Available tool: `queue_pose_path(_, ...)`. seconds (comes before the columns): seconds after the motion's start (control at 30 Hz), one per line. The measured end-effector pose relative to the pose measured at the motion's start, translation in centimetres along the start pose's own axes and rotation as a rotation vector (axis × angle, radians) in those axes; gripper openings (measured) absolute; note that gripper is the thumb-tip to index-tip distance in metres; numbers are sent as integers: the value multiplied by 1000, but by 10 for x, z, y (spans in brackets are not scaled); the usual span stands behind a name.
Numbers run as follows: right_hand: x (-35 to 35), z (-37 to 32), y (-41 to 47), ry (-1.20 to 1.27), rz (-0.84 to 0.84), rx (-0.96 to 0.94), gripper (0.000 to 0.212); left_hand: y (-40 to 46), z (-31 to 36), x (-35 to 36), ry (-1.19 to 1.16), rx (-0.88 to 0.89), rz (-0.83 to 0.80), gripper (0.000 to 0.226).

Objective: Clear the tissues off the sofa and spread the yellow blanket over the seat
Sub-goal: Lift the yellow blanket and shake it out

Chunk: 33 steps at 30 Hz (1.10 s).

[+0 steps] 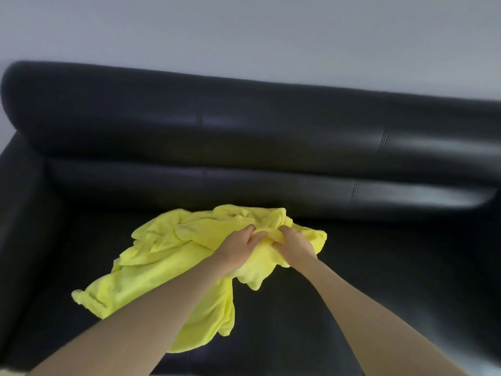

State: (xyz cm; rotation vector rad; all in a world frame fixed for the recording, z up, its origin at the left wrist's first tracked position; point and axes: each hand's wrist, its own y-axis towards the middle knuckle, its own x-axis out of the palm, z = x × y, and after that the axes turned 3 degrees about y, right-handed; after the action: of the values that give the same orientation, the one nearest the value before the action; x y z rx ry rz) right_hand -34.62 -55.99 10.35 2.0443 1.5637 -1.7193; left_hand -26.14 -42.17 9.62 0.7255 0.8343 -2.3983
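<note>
The yellow blanket [173, 256] is seen crumpled in a loose heap on the seat of the black leather sofa [271, 126], toward the seat's left half. One bunched end lies close to the foot of the backrest, while a long fold trails forward and to the left, reaching toward the seat's front edge. Most of the seat to the right is left uncovered.

The blanket's bunched upper part is gripped by both hands, which are placed just beside each other. The left hand [240, 246] is curled into the fabric, with folds gathered under its fingers. The right hand [294, 244] is likewise clenched on the cloth, its fingertips buried in the folds. Both bare forearms are extended from the bottom of the view.

A plain pale wall [244, 31] is seen behind the sofa's rounded backrest.
</note>
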Motion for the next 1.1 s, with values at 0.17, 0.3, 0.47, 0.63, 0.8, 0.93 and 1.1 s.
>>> queue_pose_path(0.17, -44, -4, -5, -13, 170, 31, 18, 6, 0, -21, 264, -49, -79, 52)
queue_pose_path(0.3, -103, -23, -16, 35, 356, 13, 32, 1, 21, -51, 343, -157, -58, 33)
queue_pose_path(0.47, -206, -67, -41, 127, 573, 44, 16, -8, 73, -122, 249, -121, 136, 43)
queue_pose_path(0.63, -338, -118, -97, 262, 774, 35, 16, -36, 146, -210, 61, -26, 343, 25)
queue_pose_path(0.8, -447, -160, -167, 392, 942, -39, 17, -69, 232, -300, -86, 99, 634, 20)
queue_pose_path(0.93, -531, -191, -230, 460, 1088, -84, 18, -103, 310, -391, -197, 153, 819, 16)
queue_pose_path(1.1, -615, -228, -300, 493, 1257, -158, 21, -162, 409, -493, -222, 256, 1025, 12)
